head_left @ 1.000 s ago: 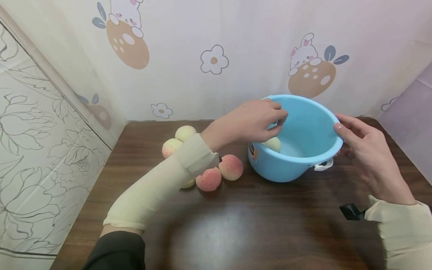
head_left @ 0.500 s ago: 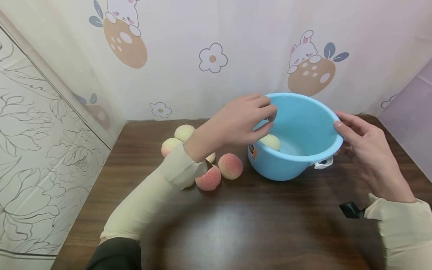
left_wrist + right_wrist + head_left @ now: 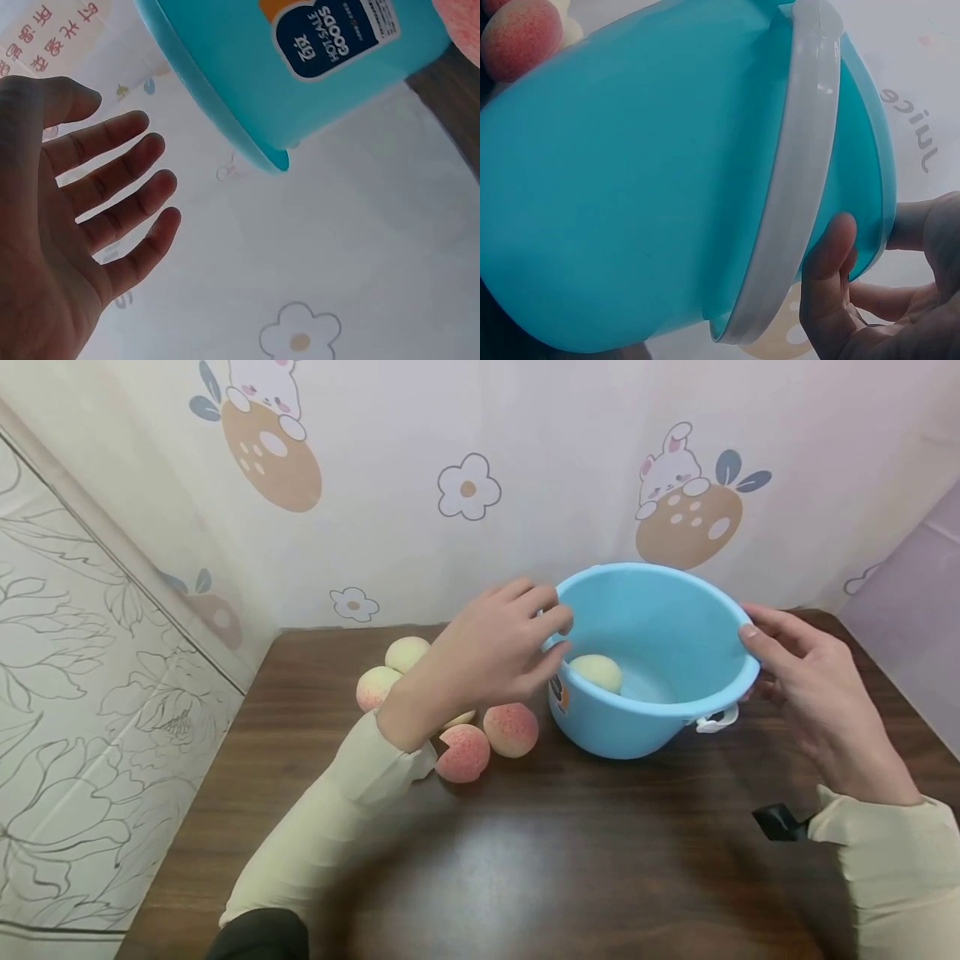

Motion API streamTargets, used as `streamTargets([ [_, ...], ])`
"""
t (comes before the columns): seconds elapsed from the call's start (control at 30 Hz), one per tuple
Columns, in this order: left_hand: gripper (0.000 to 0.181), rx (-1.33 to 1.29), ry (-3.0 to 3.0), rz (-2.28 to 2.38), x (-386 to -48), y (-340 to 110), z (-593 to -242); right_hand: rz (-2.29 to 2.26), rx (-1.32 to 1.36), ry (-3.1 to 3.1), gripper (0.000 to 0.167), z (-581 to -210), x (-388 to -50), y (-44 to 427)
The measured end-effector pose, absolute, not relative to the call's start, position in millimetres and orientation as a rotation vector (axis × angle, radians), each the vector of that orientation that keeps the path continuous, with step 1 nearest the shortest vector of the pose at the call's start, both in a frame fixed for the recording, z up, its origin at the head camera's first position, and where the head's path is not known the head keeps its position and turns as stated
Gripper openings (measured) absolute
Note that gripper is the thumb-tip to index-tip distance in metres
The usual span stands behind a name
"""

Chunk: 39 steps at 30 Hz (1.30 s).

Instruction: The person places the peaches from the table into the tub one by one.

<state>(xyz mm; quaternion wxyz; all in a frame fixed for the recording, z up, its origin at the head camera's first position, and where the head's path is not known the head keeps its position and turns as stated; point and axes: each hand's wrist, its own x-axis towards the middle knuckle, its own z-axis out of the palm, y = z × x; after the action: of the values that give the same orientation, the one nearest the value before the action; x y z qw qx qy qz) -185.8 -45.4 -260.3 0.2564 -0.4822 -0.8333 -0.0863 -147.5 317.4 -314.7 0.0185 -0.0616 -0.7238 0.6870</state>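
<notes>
A light blue bucket (image 3: 652,704) stands on the table, with one pale peach (image 3: 597,672) lying inside it near the left wall. My right hand (image 3: 825,702) grips the bucket's right rim, the thumb on one side and fingers on the other. Beside the left rim hovers my left hand (image 3: 487,643), its fingers loosely bent and holding nothing; the left wrist view shows it apart from the bucket. Beneath my left forearm and wrist are several peaches: a pale one (image 3: 407,653), a blushed one (image 3: 377,687), and two pink ones, a front peach (image 3: 465,755) and a right peach (image 3: 512,729). Another is mostly hidden.
The dark wooden table (image 3: 570,860) reaches back to a patterned curtain (image 3: 390,493). The bucket's white handle (image 3: 795,172) hangs down along its outside in the right wrist view. A label (image 3: 337,34) is on its side.
My left hand has drawn back leftward from above the bucket, uncovering the peach inside. My right hand has stayed on the rim.
</notes>
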Motion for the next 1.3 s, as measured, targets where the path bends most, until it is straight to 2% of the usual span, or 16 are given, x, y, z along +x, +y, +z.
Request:
streamTargets([
  [0.27, 0.021, -1.195, -2.312, -0.164, -182.9, -61.8, -275.1, 2.128, -0.191, -2.252, 0.06, -314.2, -147.5, 317.1],
  [0.57, 0.021, -1.191, -2.411, -0.123, -185.1, -70.9, -300.7, 2.128, -0.203, -2.248, 0.06, -315.5, -147.9, 316.5],
  [1.07, 0.022, -1.347, -2.588, -0.05, -190.9, -67.6, -347.0, 2.135, -0.166, -2.234, 0.058, -315.9, -145.3, 315.6],
  [1.3, 0.034, -1.432, -2.779, -0.064, -191.4, -62.6, -357.2, 2.118, -0.166, -2.242, 0.058, -316.6, -144.8, 315.6],
])
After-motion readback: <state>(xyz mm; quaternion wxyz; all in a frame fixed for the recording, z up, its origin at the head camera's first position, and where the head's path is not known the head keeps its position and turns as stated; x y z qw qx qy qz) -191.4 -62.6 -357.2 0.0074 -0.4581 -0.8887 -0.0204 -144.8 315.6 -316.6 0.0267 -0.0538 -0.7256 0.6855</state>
